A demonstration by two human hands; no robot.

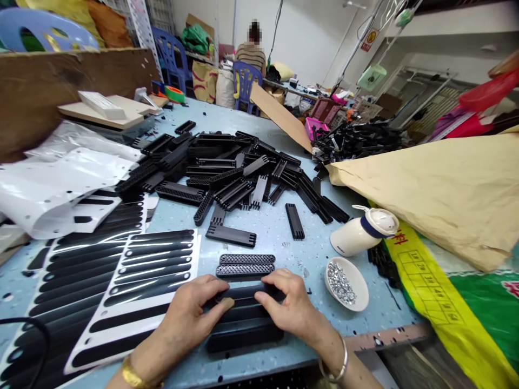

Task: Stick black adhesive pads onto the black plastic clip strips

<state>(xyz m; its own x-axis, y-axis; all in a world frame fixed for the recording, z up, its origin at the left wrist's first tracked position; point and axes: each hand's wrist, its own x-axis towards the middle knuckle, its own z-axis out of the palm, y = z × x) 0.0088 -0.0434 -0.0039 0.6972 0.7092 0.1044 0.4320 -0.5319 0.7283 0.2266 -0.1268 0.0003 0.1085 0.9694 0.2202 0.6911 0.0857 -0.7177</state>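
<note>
Both hands (190, 308) (292, 302) half-curled on black strip (242, 294)

Lt-blue tbl (273, 229) carries pile of blk pcs (227, 176), sheets of blk strips (151, 277), bowl (361, 282) & bottle (351, 236).

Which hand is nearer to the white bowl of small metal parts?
Right. The bowl lies to the right of the right hand, which is at the black strips' right end; the left hand is farther away, at their left end.
</note>
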